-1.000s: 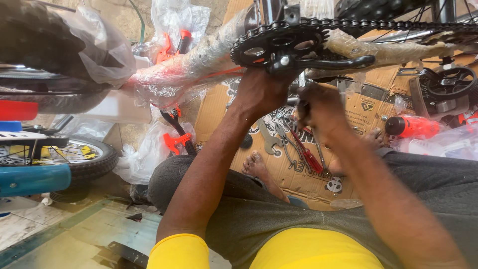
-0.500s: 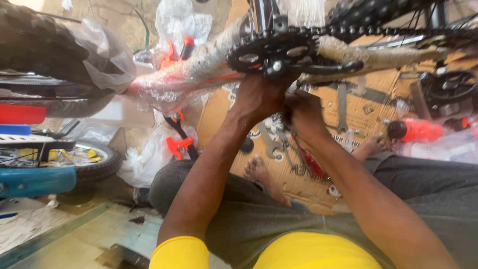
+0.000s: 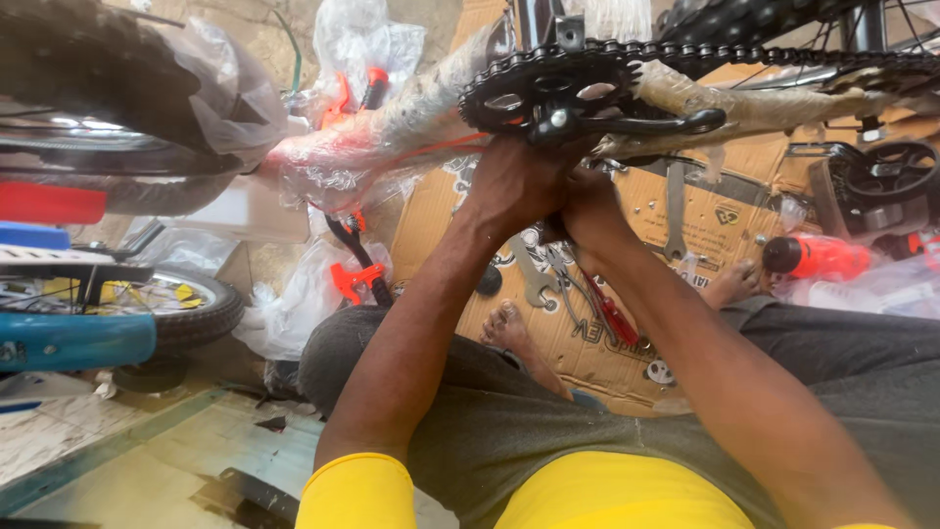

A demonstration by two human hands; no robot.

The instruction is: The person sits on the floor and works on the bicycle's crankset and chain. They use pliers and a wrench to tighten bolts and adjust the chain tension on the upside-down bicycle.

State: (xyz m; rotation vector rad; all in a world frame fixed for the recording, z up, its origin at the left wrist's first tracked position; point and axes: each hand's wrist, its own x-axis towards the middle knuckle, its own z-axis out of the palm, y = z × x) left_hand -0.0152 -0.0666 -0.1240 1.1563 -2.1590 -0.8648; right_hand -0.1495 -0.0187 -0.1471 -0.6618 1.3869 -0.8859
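left hand [image 3: 517, 184]: upper centre, closed up under black chainring [image 3: 548, 93], what it grips hidden | right hand [image 3: 586, 208]: pressed against left, just below crank arm [image 3: 651, 123], grip cannot tell | chain [image 3: 783, 54]: runs to upper right | cardboard [image 3: 705, 220]: on floor behind, spanner [image 3: 676, 211] and red-handled pliers [image 3: 607, 309] lying on it

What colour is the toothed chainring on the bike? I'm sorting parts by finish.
Black, matching the crank arm; the toothed metal chainring shows best in the head view.

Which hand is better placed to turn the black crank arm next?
Probably the left hand: it sits right under the black toothed metal chainring beside the black crank arm; the right hand lies lower, behind it.
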